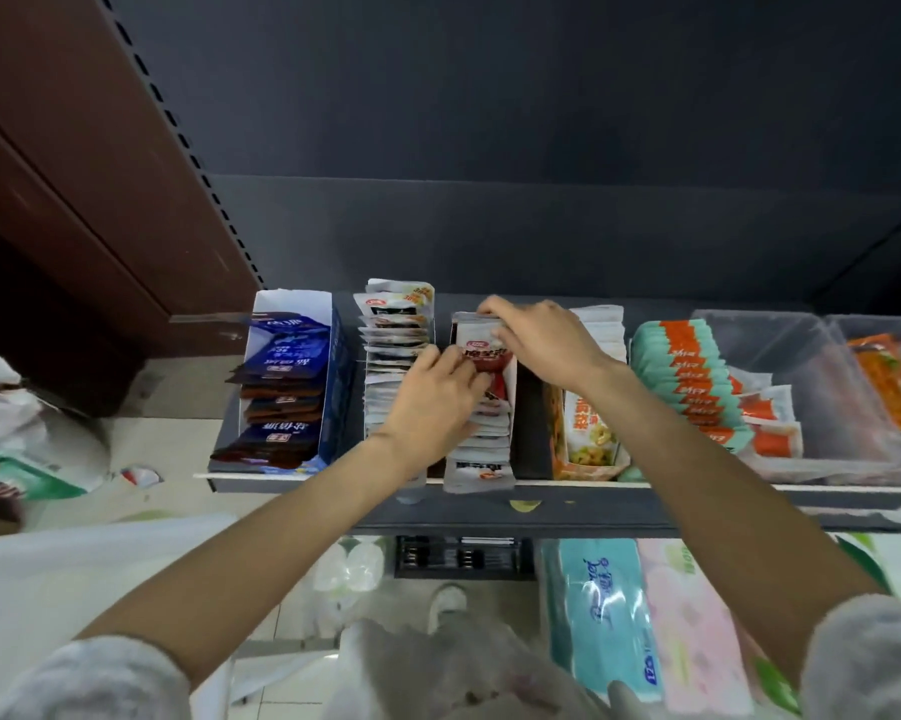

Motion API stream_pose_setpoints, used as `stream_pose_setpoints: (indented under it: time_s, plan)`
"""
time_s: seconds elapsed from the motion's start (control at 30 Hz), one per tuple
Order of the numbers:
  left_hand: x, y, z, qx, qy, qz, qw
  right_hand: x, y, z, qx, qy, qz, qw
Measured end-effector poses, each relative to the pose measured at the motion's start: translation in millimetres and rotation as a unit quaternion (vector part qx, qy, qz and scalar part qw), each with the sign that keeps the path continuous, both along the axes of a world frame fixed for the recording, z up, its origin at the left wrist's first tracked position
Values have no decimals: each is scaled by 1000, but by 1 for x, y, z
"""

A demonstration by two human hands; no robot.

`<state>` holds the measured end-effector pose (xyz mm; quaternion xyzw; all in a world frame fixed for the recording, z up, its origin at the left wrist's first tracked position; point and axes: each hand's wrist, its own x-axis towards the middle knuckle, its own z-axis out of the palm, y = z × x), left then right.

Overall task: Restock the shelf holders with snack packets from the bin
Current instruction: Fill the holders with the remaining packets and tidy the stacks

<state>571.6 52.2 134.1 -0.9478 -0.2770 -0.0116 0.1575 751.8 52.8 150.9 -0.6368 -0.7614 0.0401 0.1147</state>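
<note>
A dark shelf (583,511) carries several cardboard holders of snack packets. Both hands work at the middle holder (482,459), which is packed with white and red packets. My left hand (430,402) grips the packets from the left, fingers curled onto a red packet (484,358). My right hand (539,343) reaches in from the right and pinches the tops of the rear packets. To the left stand a holder of white packets (393,335) and a blue box of dark blue packets (287,387).
Right of my hands are a yellow-packet holder (588,433), a row of green-orange packets (692,376) and clear plastic bins (812,381). Tissue packs (609,615) lie on the shelf below. White bags (6,407) sit on the floor at left.
</note>
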Motion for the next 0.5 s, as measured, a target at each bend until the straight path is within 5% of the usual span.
stream_pose_setpoints:
  time_s: [0.37,0.5]
  plan:
    - [6,12,-2,-30,45,-64,996,1,1,-8,9,-10,-5,1000]
    - [16,16,8,-23,-30,-47,998,6,1,-8,-31,31,8,999]
